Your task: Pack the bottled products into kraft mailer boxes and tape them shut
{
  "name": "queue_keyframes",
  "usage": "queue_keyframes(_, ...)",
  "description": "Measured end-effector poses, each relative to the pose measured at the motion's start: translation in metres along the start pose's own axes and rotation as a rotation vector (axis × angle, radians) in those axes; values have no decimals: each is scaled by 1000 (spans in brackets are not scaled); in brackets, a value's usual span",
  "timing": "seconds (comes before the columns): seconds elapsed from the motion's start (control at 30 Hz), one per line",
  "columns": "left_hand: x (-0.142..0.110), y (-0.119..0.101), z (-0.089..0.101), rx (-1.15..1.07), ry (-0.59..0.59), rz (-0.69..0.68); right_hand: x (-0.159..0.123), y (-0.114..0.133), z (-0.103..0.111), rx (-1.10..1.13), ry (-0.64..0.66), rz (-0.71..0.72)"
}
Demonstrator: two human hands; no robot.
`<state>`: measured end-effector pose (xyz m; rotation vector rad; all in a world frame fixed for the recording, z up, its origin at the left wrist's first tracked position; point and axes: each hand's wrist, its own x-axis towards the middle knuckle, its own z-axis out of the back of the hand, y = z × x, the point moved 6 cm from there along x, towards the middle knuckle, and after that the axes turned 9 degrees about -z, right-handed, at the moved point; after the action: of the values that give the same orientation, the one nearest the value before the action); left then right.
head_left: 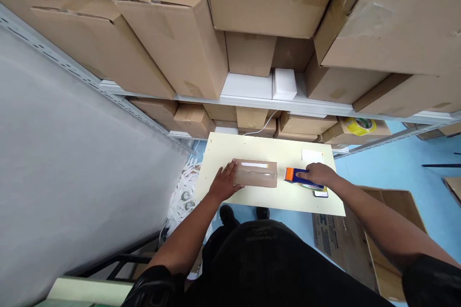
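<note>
A small brown cardboard box lies lengthwise on the pale yellow tabletop, with a white label strip and clear tape along its top. My left hand grips the box's left end, fingers toward the back and thumb at the front edge. To the right, my right hand is closed around a blue and orange tape dispenser. The dispenser's orange head faces the box, a short gap from its right end. A faint strip of clear tape seems to span that gap.
White papers and a phone-like object lie near the dispenser. Beyond the table stands a shelf packed with cartons; a yellow tape roll rests there. Paper scraps litter the left floor. An opened carton stands right.
</note>
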<state>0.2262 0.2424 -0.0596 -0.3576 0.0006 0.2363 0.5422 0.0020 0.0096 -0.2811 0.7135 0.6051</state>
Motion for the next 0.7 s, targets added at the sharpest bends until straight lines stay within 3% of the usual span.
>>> queue_keyframes(0.2,0,1,-3,44,-18,-19,31,21,-21,17,34,4)
queue_keyframes(0.4,0,1,-5,109,-29,-53,47,41,-22,18,111,38)
queue_keyframes(0.6,1,-1,-3,92,-52,-70,63,39,-28,112,163,-29)
queue_keyframes(0.7,1,0,-2,59,-56,-78,70,30,-41,270,219,-93)
